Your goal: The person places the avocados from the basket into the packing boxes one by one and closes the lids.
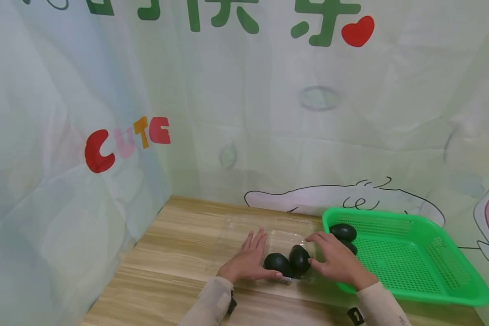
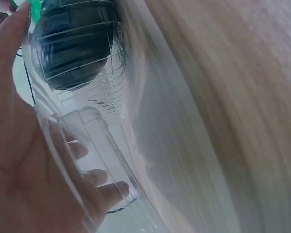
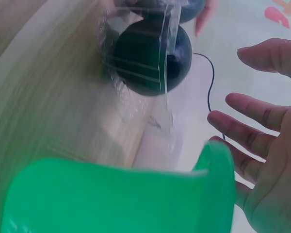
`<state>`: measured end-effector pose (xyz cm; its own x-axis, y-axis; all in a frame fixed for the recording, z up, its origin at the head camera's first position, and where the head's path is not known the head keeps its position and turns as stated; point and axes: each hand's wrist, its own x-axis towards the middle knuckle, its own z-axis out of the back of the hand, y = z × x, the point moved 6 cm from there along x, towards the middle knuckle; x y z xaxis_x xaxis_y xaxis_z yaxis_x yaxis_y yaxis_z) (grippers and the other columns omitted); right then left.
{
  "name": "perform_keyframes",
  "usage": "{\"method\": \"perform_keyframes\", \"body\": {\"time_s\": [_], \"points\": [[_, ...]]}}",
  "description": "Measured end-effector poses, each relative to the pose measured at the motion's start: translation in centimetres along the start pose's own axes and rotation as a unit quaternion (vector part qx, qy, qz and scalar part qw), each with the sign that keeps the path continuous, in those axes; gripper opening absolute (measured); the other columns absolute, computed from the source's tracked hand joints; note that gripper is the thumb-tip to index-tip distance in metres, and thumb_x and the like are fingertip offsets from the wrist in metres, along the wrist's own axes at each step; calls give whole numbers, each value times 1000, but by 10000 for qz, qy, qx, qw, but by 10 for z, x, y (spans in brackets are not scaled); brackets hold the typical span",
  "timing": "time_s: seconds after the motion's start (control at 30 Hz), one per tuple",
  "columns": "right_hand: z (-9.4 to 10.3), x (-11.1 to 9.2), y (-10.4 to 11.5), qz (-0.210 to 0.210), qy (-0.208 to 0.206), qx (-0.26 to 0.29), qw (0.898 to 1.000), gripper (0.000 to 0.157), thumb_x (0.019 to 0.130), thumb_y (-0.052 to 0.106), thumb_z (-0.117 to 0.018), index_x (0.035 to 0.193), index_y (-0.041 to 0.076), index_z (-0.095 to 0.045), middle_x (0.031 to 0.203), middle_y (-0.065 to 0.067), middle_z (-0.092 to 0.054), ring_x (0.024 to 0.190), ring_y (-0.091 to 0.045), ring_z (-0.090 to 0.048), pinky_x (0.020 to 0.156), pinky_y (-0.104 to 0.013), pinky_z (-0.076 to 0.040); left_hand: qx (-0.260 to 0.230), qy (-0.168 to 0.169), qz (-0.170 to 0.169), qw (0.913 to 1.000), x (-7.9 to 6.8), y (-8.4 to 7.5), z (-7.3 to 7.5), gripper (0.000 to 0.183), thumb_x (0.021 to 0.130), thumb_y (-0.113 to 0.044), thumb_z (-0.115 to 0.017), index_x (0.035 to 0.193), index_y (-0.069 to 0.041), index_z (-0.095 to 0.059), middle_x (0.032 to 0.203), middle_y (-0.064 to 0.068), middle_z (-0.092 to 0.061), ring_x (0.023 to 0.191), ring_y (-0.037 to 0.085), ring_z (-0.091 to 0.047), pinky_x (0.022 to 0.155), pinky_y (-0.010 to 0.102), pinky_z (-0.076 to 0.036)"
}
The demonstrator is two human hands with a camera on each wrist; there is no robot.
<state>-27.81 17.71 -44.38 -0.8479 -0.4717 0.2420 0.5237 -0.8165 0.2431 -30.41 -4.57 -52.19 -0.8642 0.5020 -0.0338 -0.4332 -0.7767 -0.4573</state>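
A clear plastic clamshell box lies on the wooden table with its lid folded out to the left. In its near part sit two dark, smooth, egg-shaped fruits, possibly avocados: the left one and the right one. My left hand rests on the box's left side, its fingers straight and its thumb in front of the left fruit. My right hand is at the right side, fingers spread and slightly bent. The right wrist view shows that hand apart from the fruit.
A green plastic basket stands to the right, close beside my right hand. Two more dark fruits lie at its left end, the lower one partly hidden by my hand. Printed cloth hangs behind and left of the table.
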Motion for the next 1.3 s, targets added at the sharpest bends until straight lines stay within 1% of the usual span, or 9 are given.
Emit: {"method": "perform_keyframes", "body": {"time_s": [0.27,0.37,0.6,0.83,1.0,1.17,1.3], "points": [[15,-5,-11,18,-306,-208,9993,49,86,25,-75,130,8,-62,127,-8,-62,117,-30,-59,94,-51,-53,-41,-58,-110,9999,-1,0,0,124,80,-76,-67,161,1,-14,171,17,-6,155,45,-4,125,53,-15],[18,-6,-18,-41,-326,-193,9993,50,86,24,-75,131,7,-61,128,-10,-62,116,-32,-59,93,-52,-53,-34,-53,-133,9999,-1,0,1,124,80,-76,-66,161,1,-14,170,18,-5,155,46,-4,125,54,-15],[19,-6,-36,-371,-89,-219,9990,55,89,26,-73,137,3,-57,135,-15,-59,125,-38,-55,99,-57,-50,-115,-65,-145,9998,-2,-1,1,124,80,-74,-68,161,2,-15,170,19,-7,154,47,-5,124,55,-16],[23,-5,-51,-408,-89,-164,9990,56,89,25,-74,136,-1,-58,131,-19,-59,121,-40,-56,96,-58,-51,-98,-57,-103,9999,-1,-1,1,123,80,-75,-67,161,1,-15,170,18,-6,155,45,-4,125,53,-15],[27,-4,-61,-523,-10,-134,9985,55,89,26,-76,134,-1,-58,128,-19,-59,117,-39,-58,94,-58,-52,-52,-65,-98,9999,-1,0,1,124,80,-76,-67,161,0,-14,171,16,-5,155,45,-4,125,53,-14],[29,-2,-70,-673,120,-245,9974,56,89,30,-77,132,-1,-58,126,-19,-60,113,-40,-59,90,-58,-53,-31,-51,-78,10000,-1,0,0,125,79,-77,-66,162,0,-13,171,16,-5,156,43,-2,126,51,-13],[29,-1,-76,-791,288,-305,9960,58,89,30,-77,133,-2,-58,129,-23,-58,115,-43,-59,89,-59,-53,-9,-59,-92,9999,-1,0,0,125,79,-77,-67,162,0,-13,171,17,-6,156,41,-1,126,52,-13]]}}
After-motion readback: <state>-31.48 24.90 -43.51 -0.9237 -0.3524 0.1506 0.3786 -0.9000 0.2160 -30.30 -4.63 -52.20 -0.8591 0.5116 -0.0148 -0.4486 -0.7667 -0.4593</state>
